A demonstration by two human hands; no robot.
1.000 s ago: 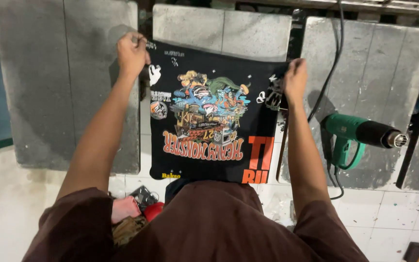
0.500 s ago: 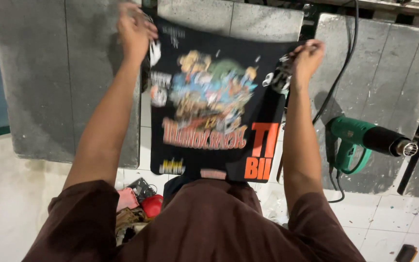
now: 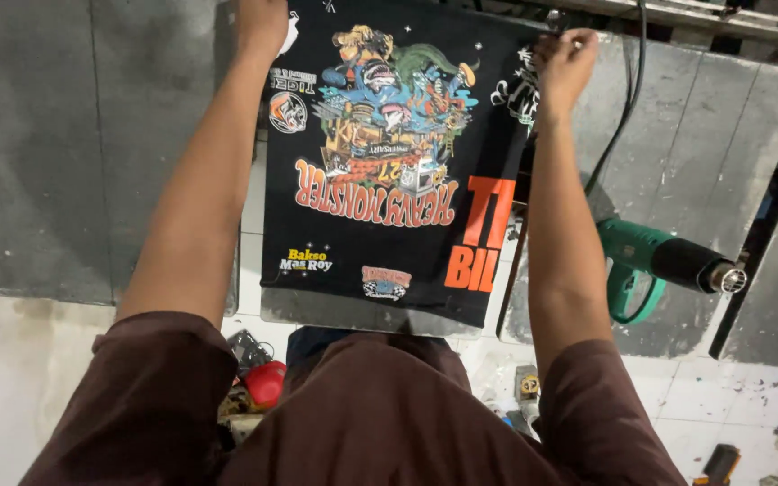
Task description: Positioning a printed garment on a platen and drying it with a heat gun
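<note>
Grey padded platens stand side by side beneath me on a white tiled floor (image 3: 11, 396), with narrow gaps between them, and over the middle grey platen (image 3: 362, 315) lies the black printed cloth panel with a bright cartoon design and orange lettering (image 3: 389, 171). My left hand (image 3: 261, 22) is closed on the panel's far left corner, at the very top of the view, so part of my fingers is cut off there. My right hand (image 3: 565, 61) is curled tight on the far right corner, pinching the cloth just where it meets the gap beside the next platen. The panel's near edge stops short of the platen's near rim, leaving a thin grey strip bare, and its right edge reaches that platen's right rim. To the left, the wide grey platen (image 3: 92, 144) lies bare, with room along my left forearm. To the right, a green heat gun with a black barrel (image 3: 664, 263) rests on the right-hand grey platen (image 3: 722, 162), near my right forearm but not touching it, its black cable (image 3: 628, 108) running up past my right wrist. Below me, between my brown sleeves, a red rounded object (image 3: 266, 382) and small clutter sit on the floor close to the middle platen's near rim.
</note>
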